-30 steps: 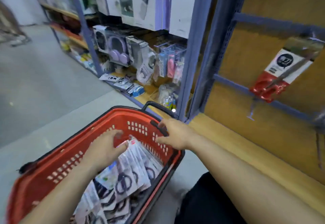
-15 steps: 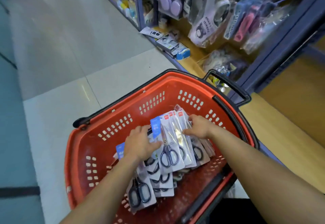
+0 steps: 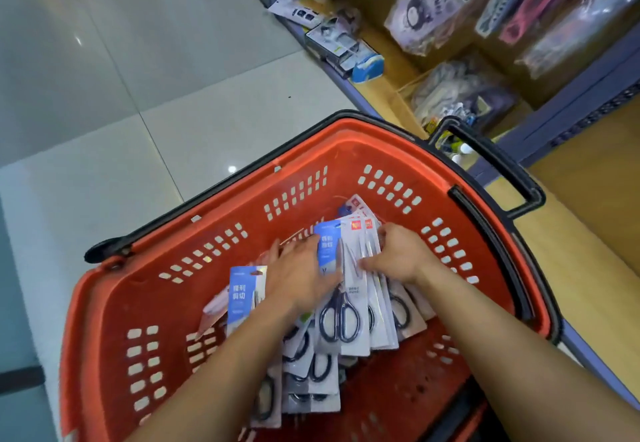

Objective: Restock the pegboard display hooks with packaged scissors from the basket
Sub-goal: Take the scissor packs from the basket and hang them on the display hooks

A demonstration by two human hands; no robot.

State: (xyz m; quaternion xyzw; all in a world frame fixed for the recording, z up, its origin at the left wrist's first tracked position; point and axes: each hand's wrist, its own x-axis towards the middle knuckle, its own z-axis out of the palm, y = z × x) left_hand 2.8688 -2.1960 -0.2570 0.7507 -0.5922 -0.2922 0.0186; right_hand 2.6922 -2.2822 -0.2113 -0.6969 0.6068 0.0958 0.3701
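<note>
Your L hand [image 3: 301,275] lies flat in the middle of the basket [image 3: 156,303], palm down on the scissor packs. Its fingers [image 3: 278,254] are straight & close together, pointing at the basket's far wall. The thumb is tucked behind a blue-top pack [image 3: 327,247], so can't tell if it grips.

Your R hand [image 3: 398,256] is just beside it, nearer the basket's right wall. Its fingers [image 3: 388,237] curl over the top edge of a fan of packs [image 3: 360,341] & the thumb presses the front, so it pinches the fan. The fan tilts up, w/ the black scissor loops at its low end.

Loose packs [image 3: 311,382] lie on the basket bottom, nearer to you. A second blue pack [image 3: 242,296] sticks up on the basket's left side, touching your L arm. The black handle [image 3: 502,171] hangs out over the basket's far right corner. A shelf [image 3: 381,102] w/ bagged stuff is past that corner.
</note>
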